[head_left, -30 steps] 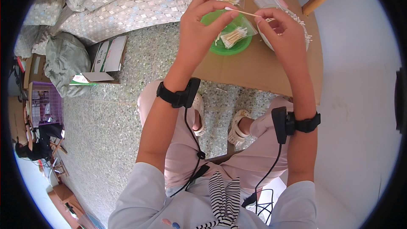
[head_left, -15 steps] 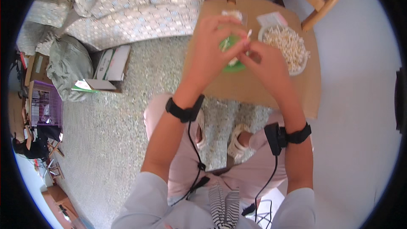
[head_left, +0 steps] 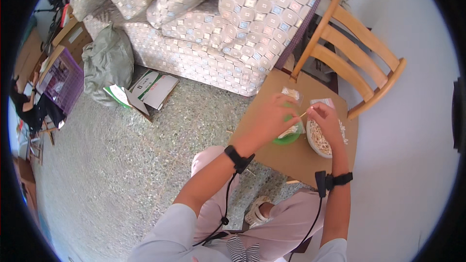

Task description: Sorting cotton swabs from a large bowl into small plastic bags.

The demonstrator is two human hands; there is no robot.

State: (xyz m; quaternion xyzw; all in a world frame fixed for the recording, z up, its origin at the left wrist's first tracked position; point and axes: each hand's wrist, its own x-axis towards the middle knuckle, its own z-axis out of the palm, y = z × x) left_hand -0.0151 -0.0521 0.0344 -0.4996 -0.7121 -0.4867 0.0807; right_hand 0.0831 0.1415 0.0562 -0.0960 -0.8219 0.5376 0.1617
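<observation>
A thin cotton swab [head_left: 304,114] spans the small gap between my two hands. My left hand [head_left: 272,119] has its thumb and a finger closed at one end of it, above a green dish [head_left: 287,139]. My right hand [head_left: 328,122] pinches the other end, over the near edge of a white bowl [head_left: 311,144]. Heaped in that bowl are many cotton swabs [head_left: 320,138]. Swabs also lie in the green dish, partly hidden by my left hand. Behind it sits a clear packet of swabs [head_left: 291,93].
Brown cardboard [head_left: 264,140] covers the seat of a wooden chair [head_left: 357,63]. A patterned sofa [head_left: 194,43] stands behind, with a grey-green bag [head_left: 108,63] and a flattened carton [head_left: 158,90] beside it. Another person [head_left: 30,106] is at the far left, near a purple crate [head_left: 65,80].
The view has swung left and up, so the chair appears lower and farther right. My hands have moved slightly apart, and the swab now stretches between them.
</observation>
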